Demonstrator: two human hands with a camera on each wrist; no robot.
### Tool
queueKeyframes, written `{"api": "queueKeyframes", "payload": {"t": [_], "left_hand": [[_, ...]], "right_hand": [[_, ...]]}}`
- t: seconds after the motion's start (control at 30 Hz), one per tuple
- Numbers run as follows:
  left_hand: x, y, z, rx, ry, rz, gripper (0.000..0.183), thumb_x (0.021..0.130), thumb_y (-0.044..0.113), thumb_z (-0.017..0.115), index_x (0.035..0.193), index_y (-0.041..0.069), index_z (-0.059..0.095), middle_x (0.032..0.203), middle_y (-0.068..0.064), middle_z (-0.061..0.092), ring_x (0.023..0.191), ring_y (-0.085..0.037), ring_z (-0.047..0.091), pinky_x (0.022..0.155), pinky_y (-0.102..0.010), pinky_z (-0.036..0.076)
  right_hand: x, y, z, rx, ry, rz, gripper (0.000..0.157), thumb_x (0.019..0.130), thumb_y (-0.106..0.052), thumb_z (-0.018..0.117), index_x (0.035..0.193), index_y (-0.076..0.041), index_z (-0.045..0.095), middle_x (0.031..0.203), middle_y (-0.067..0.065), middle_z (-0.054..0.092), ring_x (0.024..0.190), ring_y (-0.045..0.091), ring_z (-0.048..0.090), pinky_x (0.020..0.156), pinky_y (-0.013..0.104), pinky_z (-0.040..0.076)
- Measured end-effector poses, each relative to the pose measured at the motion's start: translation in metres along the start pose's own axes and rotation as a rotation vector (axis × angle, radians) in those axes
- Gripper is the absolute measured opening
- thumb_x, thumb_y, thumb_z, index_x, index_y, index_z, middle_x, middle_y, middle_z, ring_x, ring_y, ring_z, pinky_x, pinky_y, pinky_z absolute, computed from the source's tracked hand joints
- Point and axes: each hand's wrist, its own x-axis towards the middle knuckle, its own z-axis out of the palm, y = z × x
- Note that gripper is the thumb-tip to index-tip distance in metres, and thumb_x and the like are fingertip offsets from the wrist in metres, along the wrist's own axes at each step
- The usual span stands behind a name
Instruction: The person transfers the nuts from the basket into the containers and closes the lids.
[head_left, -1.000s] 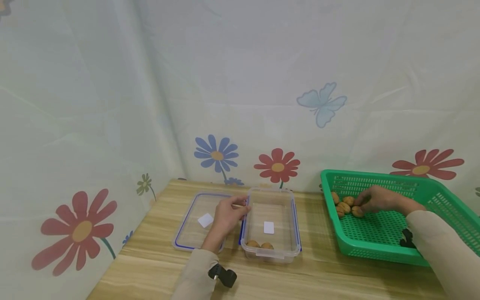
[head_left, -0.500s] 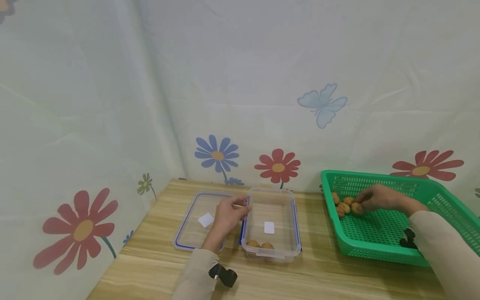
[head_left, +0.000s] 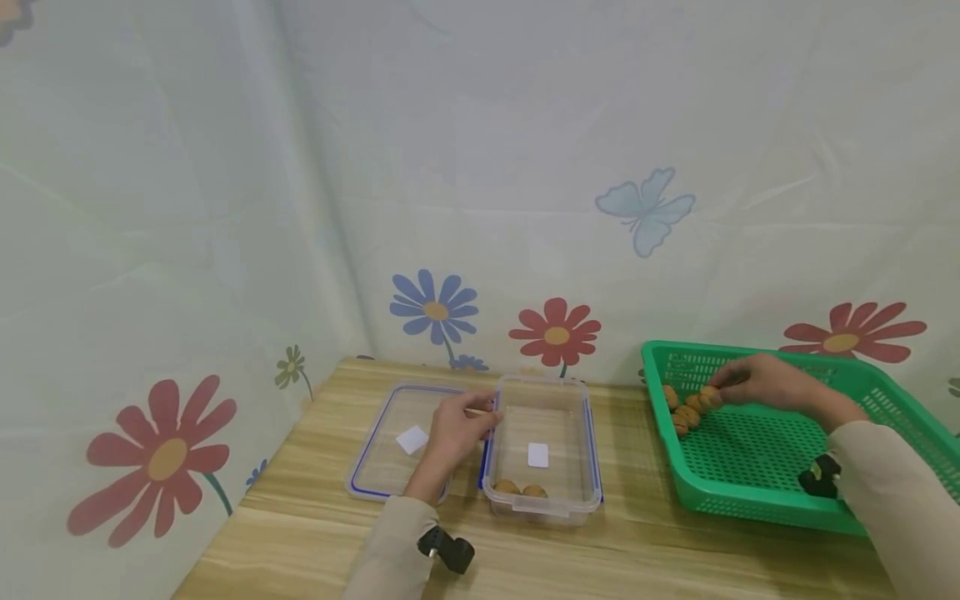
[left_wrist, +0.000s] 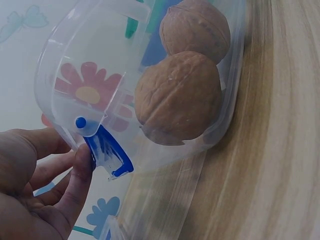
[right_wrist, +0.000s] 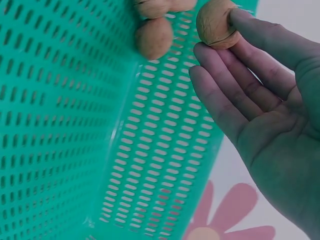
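Note:
My right hand (head_left: 772, 385) pinches a walnut (right_wrist: 217, 24) between thumb and fingertips, raised a little inside the green basket (head_left: 757, 497). Several other walnuts (head_left: 686, 416) lie together at the basket's left end. At the left side of a clear plastic box (head_left: 538, 417), my left hand (head_left: 454, 432) grips the edge, its thumb against a blue latch (left_wrist: 111, 152) in the left wrist view. Two walnuts (left_wrist: 180, 97) rest inside the box at its near end.
A clear lid (head_left: 375, 479) with a blue seal lies left of the box, partly behind the left hand. The wooden table (head_left: 300, 533) meets a flower-printed curtain (head_left: 480, 192) at the back.
The right hand has lifted its walnut from the basket floor, up and slightly back. The left hand and the box have stayed in place.

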Motion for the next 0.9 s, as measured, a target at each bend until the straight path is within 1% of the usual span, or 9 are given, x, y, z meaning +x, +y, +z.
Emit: {"api": "queueKeyframes", "payload": {"t": [0.07,0.23,0.4,0.5,0.77,0.9], "left_hand": [[0.0,0.0,0.0,-0.001,-0.001,-0.001,0.034,0.087,0.011,0.072,0.12,0.005,0.067,0.099,-0.008,0.068,0.071,-0.015,0.067,0.061,-0.029,0.057],[0.0,0.0,0.0,0.002,-0.002,-0.001,0.034,0.087,0.012,0.072,0.12,0.005,0.067,0.1,-0.009,0.068,0.072,-0.016,0.067,0.061,-0.029,0.057],[0.0,0.0,0.0,-0.001,-0.001,-0.007,0.034,0.087,0.012,0.072,0.12,0.005,0.068,0.101,-0.009,0.068,0.073,-0.016,0.067,0.062,-0.028,0.057],[0.0,0.0,0.0,-0.001,0.0,-0.008,0.033,0.087,0.012,0.072,0.12,0.005,0.068,0.1,-0.009,0.068,0.073,-0.016,0.067,0.062,-0.029,0.057],[0.0,0.0,-0.001,0.003,-0.004,0.004,0.034,0.087,0.012,0.072,0.119,0.004,0.068,0.1,-0.01,0.068,0.074,-0.017,0.067,0.062,-0.03,0.057],[-0.001,0.0,-0.001,0.011,0.0,0.001,0.033,0.087,0.013,0.072,0.119,0.005,0.068,0.1,-0.009,0.068,0.073,-0.016,0.067,0.062,-0.029,0.057]], "right_hand": [[-0.001,-0.004,-0.002,0.01,0.008,0.007,0.038,0.093,-0.03,0.066,0.119,-0.002,0.065,0.11,0.009,0.067,0.101,0.029,0.062,0.078,0.045,0.055],[-0.004,-0.018,-0.009,0.039,0.028,-0.007,0.042,0.094,-0.035,0.064,0.121,-0.003,0.065,0.112,0.01,0.067,0.105,0.032,0.061,0.083,0.05,0.053],[-0.005,-0.033,-0.013,-0.007,0.063,-0.039,0.04,0.094,-0.036,0.064,0.119,-0.005,0.066,0.113,0.01,0.067,0.105,0.032,0.061,0.082,0.048,0.054],[-0.006,-0.043,-0.014,-0.032,0.084,-0.052,0.037,0.093,-0.037,0.065,0.117,-0.009,0.067,0.112,0.006,0.067,0.104,0.029,0.062,0.081,0.044,0.054],[-0.009,-0.067,-0.015,-0.036,0.126,-0.093,0.032,0.091,-0.038,0.067,0.113,-0.015,0.069,0.109,0.001,0.068,0.102,0.024,0.062,0.081,0.04,0.053],[-0.011,-0.078,-0.014,-0.038,0.138,-0.097,0.033,0.091,-0.041,0.067,0.113,-0.016,0.069,0.109,0.0,0.068,0.102,0.021,0.063,0.08,0.037,0.053]]}}
